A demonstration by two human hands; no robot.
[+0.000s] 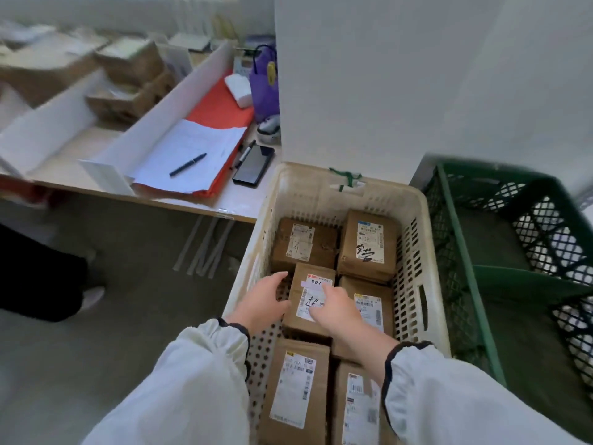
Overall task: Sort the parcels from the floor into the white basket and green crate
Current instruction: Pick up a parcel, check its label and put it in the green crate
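The white basket point(414, 226) stands in front of me with several brown parcels lying flat in it, each with a white label. Both my hands are inside it at a middle parcel point(313, 285) marked with handwriting. My left hand point(264, 301) rests against that parcel's left side, fingers apart. My right hand point(337, 308) lies on top of its label, fingers spread. Whether either hand grips the parcel is unclear. The green crate point(459, 252) sits right beside the basket on its right, with nothing visible inside.
A low table point(244, 200) at the left holds papers, a pen point(187, 164), a red folder, a black phone point(253, 165) and a purple bag point(264, 88). A white pillar rises behind the basket. Another person's dark leg point(38, 277) is on the grey floor at left.
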